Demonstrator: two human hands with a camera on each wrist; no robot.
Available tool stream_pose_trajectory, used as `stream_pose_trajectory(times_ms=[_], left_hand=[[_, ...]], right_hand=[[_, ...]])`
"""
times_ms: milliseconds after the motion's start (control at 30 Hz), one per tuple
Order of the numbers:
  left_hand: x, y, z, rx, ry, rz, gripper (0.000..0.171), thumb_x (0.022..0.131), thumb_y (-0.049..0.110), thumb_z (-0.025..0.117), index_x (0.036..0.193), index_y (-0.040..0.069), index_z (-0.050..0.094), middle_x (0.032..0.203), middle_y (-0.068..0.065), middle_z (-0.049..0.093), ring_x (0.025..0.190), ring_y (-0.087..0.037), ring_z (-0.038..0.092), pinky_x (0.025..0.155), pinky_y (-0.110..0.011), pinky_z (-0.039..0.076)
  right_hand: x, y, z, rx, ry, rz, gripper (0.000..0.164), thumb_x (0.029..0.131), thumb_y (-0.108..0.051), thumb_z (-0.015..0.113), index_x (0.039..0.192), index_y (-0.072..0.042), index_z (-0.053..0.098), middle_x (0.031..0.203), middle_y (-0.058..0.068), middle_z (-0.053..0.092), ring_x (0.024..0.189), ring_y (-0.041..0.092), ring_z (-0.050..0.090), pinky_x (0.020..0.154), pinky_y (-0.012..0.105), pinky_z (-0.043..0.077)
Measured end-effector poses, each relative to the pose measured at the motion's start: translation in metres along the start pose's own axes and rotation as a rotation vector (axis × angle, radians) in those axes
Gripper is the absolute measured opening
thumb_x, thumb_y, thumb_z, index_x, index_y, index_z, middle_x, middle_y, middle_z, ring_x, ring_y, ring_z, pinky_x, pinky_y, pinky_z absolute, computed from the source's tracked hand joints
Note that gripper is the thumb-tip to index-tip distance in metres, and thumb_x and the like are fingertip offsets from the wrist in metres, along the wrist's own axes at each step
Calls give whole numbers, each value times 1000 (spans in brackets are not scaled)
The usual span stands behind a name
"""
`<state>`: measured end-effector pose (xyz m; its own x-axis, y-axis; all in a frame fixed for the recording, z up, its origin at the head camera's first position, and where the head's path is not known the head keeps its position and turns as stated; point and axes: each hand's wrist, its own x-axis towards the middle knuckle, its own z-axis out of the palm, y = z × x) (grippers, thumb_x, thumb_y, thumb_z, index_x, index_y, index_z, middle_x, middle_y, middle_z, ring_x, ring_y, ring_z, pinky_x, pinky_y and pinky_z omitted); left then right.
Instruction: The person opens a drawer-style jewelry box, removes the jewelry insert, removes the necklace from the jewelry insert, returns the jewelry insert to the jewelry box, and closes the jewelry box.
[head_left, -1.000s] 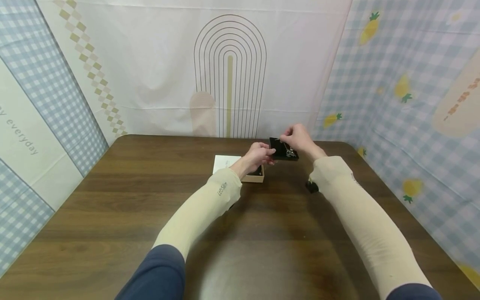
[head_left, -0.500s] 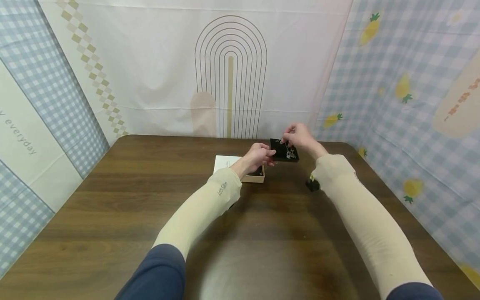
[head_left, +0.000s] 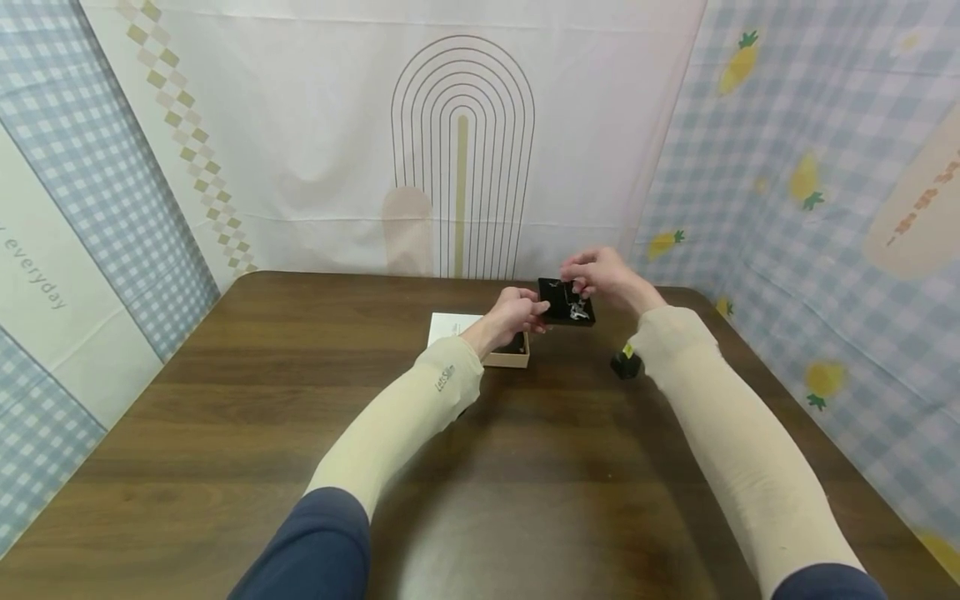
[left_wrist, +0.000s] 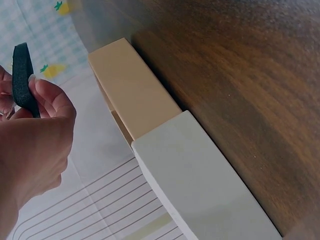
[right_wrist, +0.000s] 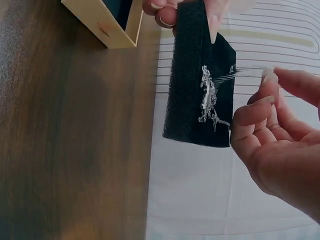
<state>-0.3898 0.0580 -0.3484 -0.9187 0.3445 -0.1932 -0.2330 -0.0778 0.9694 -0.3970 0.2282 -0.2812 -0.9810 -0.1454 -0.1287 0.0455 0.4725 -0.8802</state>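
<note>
My left hand (head_left: 513, 308) grips the edge of a black foam jewelry pad (head_left: 555, 312), thumb on its face, holding it tilted above the table. On the pad lies a silver necklace (right_wrist: 207, 95) with a bunched, shiny pendant part near the lower edge. My right hand (right_wrist: 280, 130) is just beyond the pad's far side. Its thumb and forefinger pinch the thin chain, which runs blurred from the pad to the fingertips. In the left wrist view the pad is seen edge-on, and the right hand is mostly hidden behind it.
Under my left wrist lies a box: a white sleeve (head_left: 447, 325) with a tan drawer (left_wrist: 135, 90) slid partly out and dark inside. Near my right cuff sits a small black object (head_left: 625, 365) with a yellow mark. Printed cloth hangs behind the wooden table (head_left: 300, 400).
My right hand has shifted slightly right over the pad, its fingers moving with the chain. The small black object shows more beside the sleeve. My left hand holds the pad almost unmoved.
</note>
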Motion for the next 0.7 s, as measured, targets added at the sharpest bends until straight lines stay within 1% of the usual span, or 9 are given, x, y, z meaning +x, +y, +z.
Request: stream_pose_trajectory(times_ms=[33, 67, 133, 233, 300, 367, 433, 533, 700], left_hand=[[0, 0, 0, -1, -2, 2, 33, 94, 0, 56, 124, -11, 47, 81, -9, 60, 59, -17, 62, 57, -23, 55], [-1, 0, -1, -1, -10, 3, 37, 94, 0, 56, 127, -11, 46, 82, -11, 60, 60, -17, 62, 58, -23, 55], [-1, 0, -1, 2, -7, 1, 35, 93, 0, 57, 125, -11, 48, 85, -14, 64, 60, -17, 63, 58, -23, 55], [-2, 1, 0, 15, 0, 1, 32, 94, 1, 57, 123, -10, 50, 101, -24, 67, 63, -18, 63, 60, -24, 56], [-3, 2, 0, 27, 6, 6, 31, 94, 2, 56, 123, -9, 50, 113, -29, 64, 66, -19, 63, 61, -24, 56], [-3, 3, 1, 36, 8, 17, 30, 95, 2, 55, 122, -9, 50, 120, -30, 61, 68, -20, 63, 62, -23, 56], [-4, 3, 1, 37, 10, 31, 29, 95, 2, 55, 121, -9, 51, 122, -30, 59, 69, -20, 62, 62, -23, 56], [-4, 3, 0, 35, 18, 52, 28, 95, 2, 55, 121, -8, 52, 122, -28, 59, 69, -19, 62, 62, -22, 56], [-4, 2, -2, 37, 27, 67, 30, 94, 2, 56, 122, -8, 53, 123, -27, 59, 74, -22, 62, 62, -22, 56]], right_hand=[[-1, 0, 0, -49, 8, -11, 31, 94, -11, 61, 120, 5, 56, 89, 1, 62, 62, 8, 54, 53, 17, 46], [-1, 0, 1, -107, 17, -26, 32, 92, -13, 63, 118, 5, 58, 88, 3, 63, 61, 9, 54, 52, 17, 46], [-1, 1, 3, -249, 32, -69, 31, 90, -17, 67, 112, 4, 63, 87, 4, 65, 59, 10, 54, 51, 19, 46], [-1, 3, 7, -436, 45, -127, 30, 85, -25, 73, 97, 2, 69, 78, 3, 67, 55, 10, 53, 51, 23, 48], [1, 5, 9, -503, 36, -150, 27, 84, -26, 74, 90, 1, 71, 74, 1, 67, 54, 9, 51, 53, 24, 48], [2, 5, 10, -539, 22, -172, 24, 86, -23, 72, 87, 1, 71, 72, 3, 67, 54, 8, 50, 53, 23, 47], [3, 6, 12, -568, 9, -196, 21, 89, -19, 69, 88, 2, 71, 74, 6, 68, 55, 8, 51, 53, 21, 46], [3, 6, 13, -580, -15, -218, 19, 92, -14, 63, 89, 4, 70, 76, 8, 68, 57, 9, 53, 54, 21, 47], [4, 6, 14, -593, -67, -234, 20, 95, -10, 56, 87, 6, 65, 69, 4, 60, 58, 9, 50, 56, 22, 44]])
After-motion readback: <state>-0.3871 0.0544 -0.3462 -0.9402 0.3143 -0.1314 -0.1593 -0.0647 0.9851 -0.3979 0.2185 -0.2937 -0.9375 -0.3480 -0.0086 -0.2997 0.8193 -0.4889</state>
